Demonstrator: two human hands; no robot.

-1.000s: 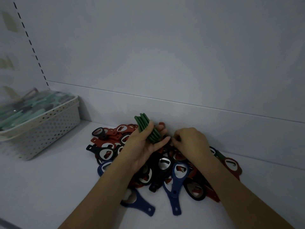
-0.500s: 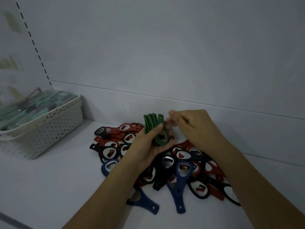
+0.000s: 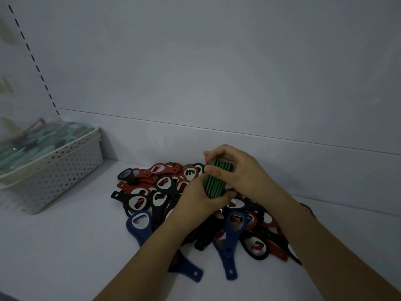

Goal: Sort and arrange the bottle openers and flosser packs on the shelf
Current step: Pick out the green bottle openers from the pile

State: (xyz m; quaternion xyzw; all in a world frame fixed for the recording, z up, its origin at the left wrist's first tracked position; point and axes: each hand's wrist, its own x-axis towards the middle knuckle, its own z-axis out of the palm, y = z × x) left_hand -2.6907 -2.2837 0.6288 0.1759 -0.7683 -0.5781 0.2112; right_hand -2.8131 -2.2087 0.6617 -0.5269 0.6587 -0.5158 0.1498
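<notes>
A stack of several green bottle openers (image 3: 216, 181) stands on edge above a heap of red, black and blue bottle openers (image 3: 165, 192) on the white shelf. My left hand (image 3: 195, 202) grips the stack's lower end from below. My right hand (image 3: 236, 170) curls over its top end, thumb on the near side and fingers on the far side. Two blue openers (image 3: 229, 242) lie at the front of the heap, partly under my forearms.
A white perforated basket (image 3: 54, 170) stands at the left against the back wall, filled with clear packs of pale green flossers (image 3: 32, 144). Bare shelf surface (image 3: 65, 246) lies in front of the basket and heap. The back panel rises just behind the pile.
My right hand has come onto the top of the green stack and now grips it together with my left hand. The stack has turned more upright and shifted right.
</notes>
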